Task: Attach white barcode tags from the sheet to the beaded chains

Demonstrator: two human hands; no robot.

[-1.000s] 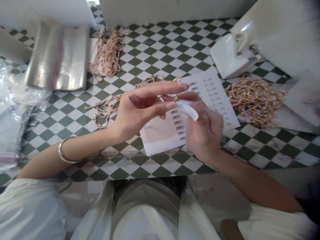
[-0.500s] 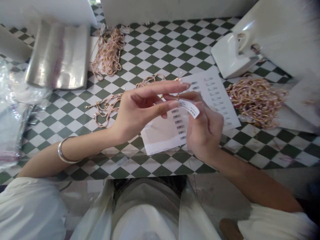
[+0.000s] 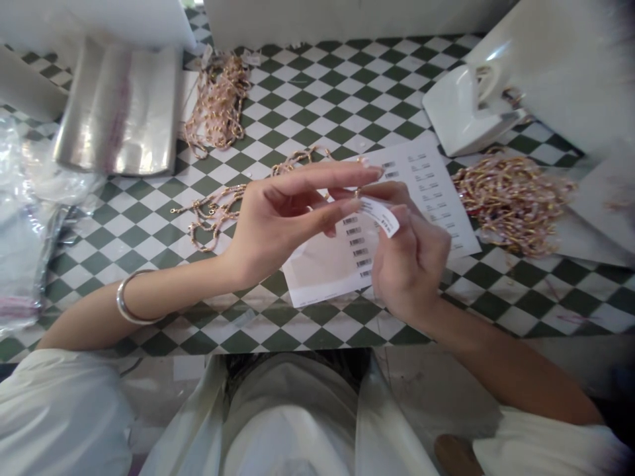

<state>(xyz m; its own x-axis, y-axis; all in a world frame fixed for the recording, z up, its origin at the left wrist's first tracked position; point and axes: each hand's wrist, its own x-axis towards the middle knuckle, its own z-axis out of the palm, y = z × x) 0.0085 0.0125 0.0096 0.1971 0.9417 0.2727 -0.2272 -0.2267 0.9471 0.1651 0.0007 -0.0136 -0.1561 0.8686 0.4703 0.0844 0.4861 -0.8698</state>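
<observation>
A small curled white label (image 3: 381,213) with fine print stretches between my two hands over the label sheet. My right hand (image 3: 411,258) pinches its right end between thumb and fingers. The thumb and a finger of my left hand (image 3: 282,221) press together at the label's left end, beside a small gold clasp; the forefinger reaches out above. Pink and gold beaded strands (image 3: 218,208) lie behind and left of my left hand, partly hidden by it. Beneath the hands is a white sheet (image 3: 327,274) with rows of barcode labels.
Beaded strands are piled at the right (image 3: 516,201) and at the upper left (image 3: 221,106). A white dispenser (image 3: 466,112) stands at the upper right. A stack of clear plastic bags (image 3: 122,109) lies upper left, with loose clear plastic (image 3: 24,225) at the far left, on the checkered table (image 3: 307,334).
The whole view has shifted slightly. Both hands keep nearly the same pose around the label; my right hand has moved very slightly to the right.
</observation>
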